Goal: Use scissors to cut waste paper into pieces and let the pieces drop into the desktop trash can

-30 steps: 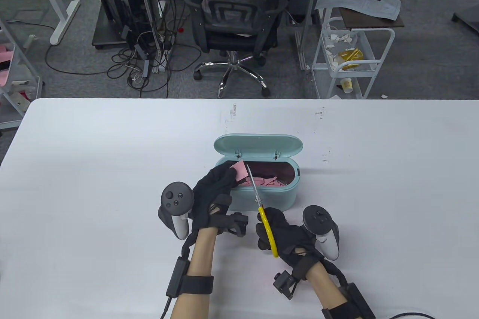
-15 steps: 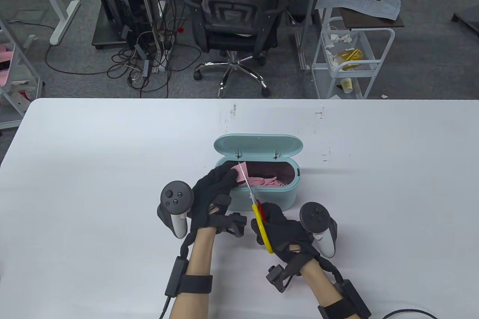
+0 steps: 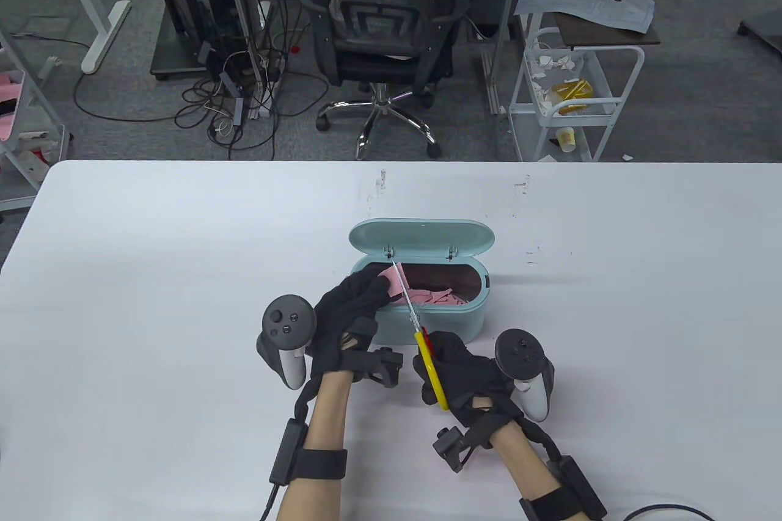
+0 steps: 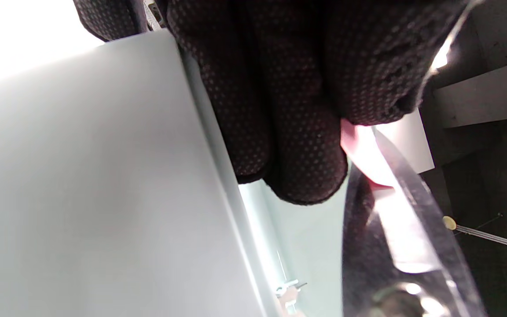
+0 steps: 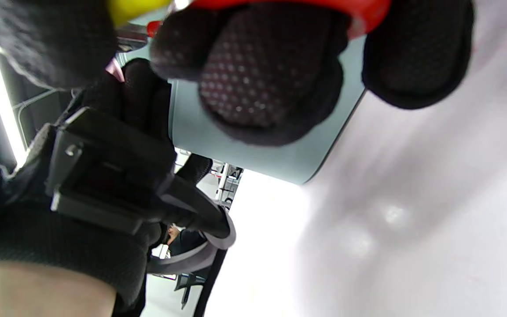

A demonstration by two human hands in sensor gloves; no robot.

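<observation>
A mint-green desktop trash can (image 3: 464, 316) stands mid-table with its lid (image 3: 421, 236) tipped back and several pink scraps (image 3: 437, 297) inside. My left hand (image 3: 354, 307) pinches a small pink paper piece (image 3: 392, 280) over the can's left end; the left wrist view shows the paper (image 4: 359, 149) against my fingertips (image 4: 306, 176). My right hand (image 3: 464, 374) grips scissors (image 3: 421, 338) by their yellow and red handles (image 3: 432, 371). Their blades (image 3: 404, 292) reach up across the paper's right edge. The right wrist view shows my fingers (image 5: 262, 79) through the red loop (image 5: 354, 13).
The white table (image 3: 153, 276) spreads around the can. Beyond its far edge stand an office chair (image 3: 382, 26), a white wire cart (image 3: 568, 93) with scraps, and cables on the floor. A wrist camera (image 3: 452, 448) sticks out beside my right forearm.
The scissors moved left and forward to the pink paper, then the blades slid slightly right along it. My right hand moved with them. The left hand stayed put.
</observation>
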